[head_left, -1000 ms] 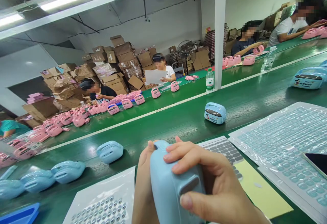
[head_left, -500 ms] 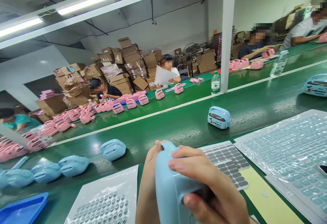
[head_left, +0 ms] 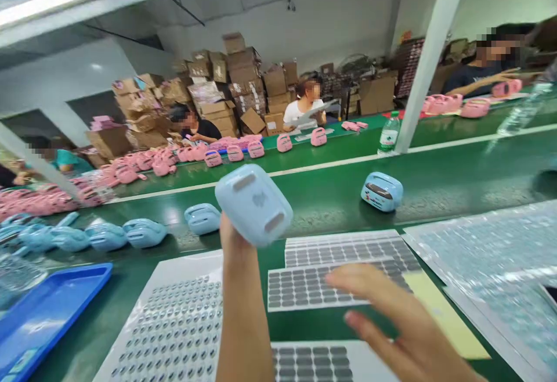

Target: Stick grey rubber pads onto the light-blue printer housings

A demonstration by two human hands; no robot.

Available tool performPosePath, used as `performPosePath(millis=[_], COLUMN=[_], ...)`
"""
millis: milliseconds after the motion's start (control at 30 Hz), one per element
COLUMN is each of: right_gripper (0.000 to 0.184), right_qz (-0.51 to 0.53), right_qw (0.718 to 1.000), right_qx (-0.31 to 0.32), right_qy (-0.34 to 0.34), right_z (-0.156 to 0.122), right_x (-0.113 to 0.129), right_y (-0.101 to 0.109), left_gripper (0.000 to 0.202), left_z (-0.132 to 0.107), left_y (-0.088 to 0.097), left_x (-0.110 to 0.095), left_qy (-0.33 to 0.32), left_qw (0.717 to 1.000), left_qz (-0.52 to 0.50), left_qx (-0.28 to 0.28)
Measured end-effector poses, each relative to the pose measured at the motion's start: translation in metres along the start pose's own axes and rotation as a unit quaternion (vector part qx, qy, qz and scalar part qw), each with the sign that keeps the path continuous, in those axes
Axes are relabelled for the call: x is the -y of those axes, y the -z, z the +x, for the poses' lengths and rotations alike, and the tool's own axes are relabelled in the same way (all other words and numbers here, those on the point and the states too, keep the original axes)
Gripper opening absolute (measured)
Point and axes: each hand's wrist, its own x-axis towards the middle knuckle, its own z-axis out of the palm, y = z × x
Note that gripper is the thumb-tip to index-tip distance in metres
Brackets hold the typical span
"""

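Note:
My left hand [head_left: 230,232] holds up a light-blue plastic device [head_left: 256,205], shaped like a small radio; its base faces me, with two grey oblong pads and a mark between them. Most of the left fingers are hidden behind it. My right hand [head_left: 391,315], slightly blurred, hovers apart from the device with thumb and fingers spread and nothing between them. Beneath it lie white sheets of grey oblong stickers [head_left: 300,289], one more such sheet [head_left: 313,364] nearer me. Left of my forearm is a sheet of small round silvery pieces [head_left: 174,318].
Several blue devices [head_left: 145,233] line the green belt at left, one [head_left: 382,191] at right. A blue tray [head_left: 56,306] sits at lower left, clear sticker sheets [head_left: 491,254] and yellow paper [head_left: 456,324] at right. A post [head_left: 429,62] and bottle [head_left: 389,133] stand beyond; co-workers sit opposite.
My left hand has raised the blue device and turned its base toward me. My right hand has let go of it and moved right and down. The view has shifted.

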Motion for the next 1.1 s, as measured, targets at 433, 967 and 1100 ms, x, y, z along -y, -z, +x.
performPosePath(millis=[433,967,1100], right_gripper=[0.06,0.024,0.027], right_qz=[-0.179,-0.132,-0.101], right_qw=[0.952,0.96,0.962], right_qx=[0.192,-0.064,-0.085], right_qy=[-0.156,-0.237,-0.241], right_z=[-0.133,-0.121,-0.115], right_x=[-0.059,-0.039,-0.042], right_y=[-0.017,-0.073,-0.072], left_gripper=[0.029,0.032,0.061], left_z=[0.119,0.13,0.145], left_y=[-0.014,0.017,0.04], left_x=[0.137,0.145,0.153], left_qy=[-0.222,-0.18,-0.149], left_qw=[0.627,0.751,0.825], left_qz=[0.667,0.585,0.522], left_qx=[0.336,0.248,0.159])
